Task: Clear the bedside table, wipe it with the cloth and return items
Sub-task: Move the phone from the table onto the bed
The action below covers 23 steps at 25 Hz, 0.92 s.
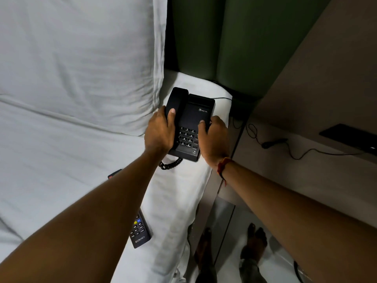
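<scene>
A black desk telephone (pixel 192 115) with its handset on the cradle sits at the edge of the white bed (pixel 71 156). My left hand (pixel 159 133) grips its left side over the handset. My right hand (pixel 214 137) holds its right side, thumb on the top face. Its coiled cord (pixel 170 164) hangs at the front. A black remote control (pixel 139 231) lies on the bed under my left forearm, partly hidden. The brown bedside table (pixel 306 170) is to the right. No cloth is in view.
A white pillow (pixel 77 58) lies at the bed's head, against a green padded headboard (pixel 234 37). On the table are a thin black cable with a plug (pixel 273 142) and a flat black device (pixel 350 137). My feet (pixel 253 246) stand on the floor below.
</scene>
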Available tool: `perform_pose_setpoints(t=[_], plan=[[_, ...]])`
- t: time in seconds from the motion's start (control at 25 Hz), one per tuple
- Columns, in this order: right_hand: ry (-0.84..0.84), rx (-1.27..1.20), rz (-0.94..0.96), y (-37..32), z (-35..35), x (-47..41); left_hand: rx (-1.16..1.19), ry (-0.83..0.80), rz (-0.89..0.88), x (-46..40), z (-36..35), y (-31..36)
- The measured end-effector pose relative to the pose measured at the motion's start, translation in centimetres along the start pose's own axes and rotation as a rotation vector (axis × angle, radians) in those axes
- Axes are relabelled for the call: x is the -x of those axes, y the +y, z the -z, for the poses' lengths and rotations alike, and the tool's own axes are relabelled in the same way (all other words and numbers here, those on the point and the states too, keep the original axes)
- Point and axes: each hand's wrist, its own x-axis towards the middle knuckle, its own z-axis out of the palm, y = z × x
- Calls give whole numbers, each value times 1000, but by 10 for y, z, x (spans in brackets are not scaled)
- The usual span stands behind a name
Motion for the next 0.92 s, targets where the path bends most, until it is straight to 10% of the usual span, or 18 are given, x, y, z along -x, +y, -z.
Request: perform_pose_setpoints(t=[0.4,0.92], plan=[[22,77,32,18,43,-7,-308,50,-332,0,0,51],[445,407,-501,241,391,243,-184,-728,-961,339,-171,288]])
